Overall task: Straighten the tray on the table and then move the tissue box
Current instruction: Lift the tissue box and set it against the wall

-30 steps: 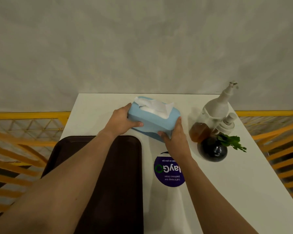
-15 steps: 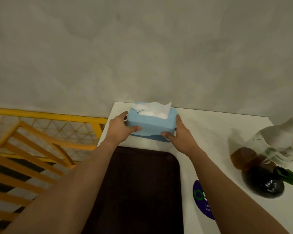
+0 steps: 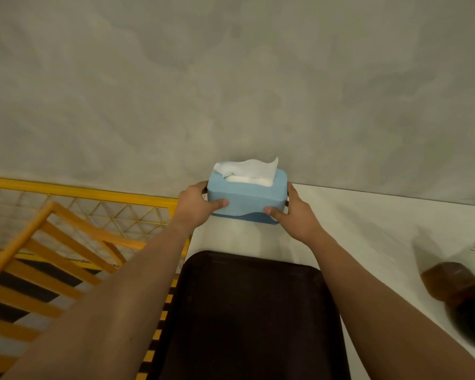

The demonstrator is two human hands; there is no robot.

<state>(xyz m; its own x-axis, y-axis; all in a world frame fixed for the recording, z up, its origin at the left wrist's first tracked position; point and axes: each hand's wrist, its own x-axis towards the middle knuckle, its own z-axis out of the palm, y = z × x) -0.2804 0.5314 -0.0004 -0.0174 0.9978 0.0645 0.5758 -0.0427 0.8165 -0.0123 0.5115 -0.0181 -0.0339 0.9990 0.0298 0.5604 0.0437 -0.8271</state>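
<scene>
Pale-blue, the rounded rectangular tissue box (image 3: 246, 197) with a darker blue base is sitting at the far left corner of the white table (image 3: 354, 229), close against the grey plaster wall (image 3: 231, 78). Its long axis is running from 9 o'clock to 3 o'clock, nearly parallel to the wall, with the opening facing up and a white tissue (image 3: 247, 170) sticking out of the top, its peak leaning toward 1 o'clock. Whether the base is resting on the table or hanging just above it cannot be told.

Both hands are clasping the box by its short ends. At 9 o'clock of the box the left hand (image 3: 195, 207) is wrapping the end, its thumb lying across the near face. At 3 o'clock the right hand (image 3: 294, 215) is doing the same, thumb pressing the lower near edge. Both bare forearms are reaching in from 6 o'clock.

Toward 6 o'clock of the box, apart from it by a strip of bare table, the dark brown rectangular plastic tray (image 3: 247, 319) is lying flat with its long sides running from 12 to 6 o'clock, its left side along the table's left edge. At 4 o'clock, near the frame's edge, a blurred amber-brown bottle (image 3: 450, 281) is standing on the table. At 8 o'clock, beyond the table, a yellow metal railing (image 3: 74, 212) is showing.
</scene>
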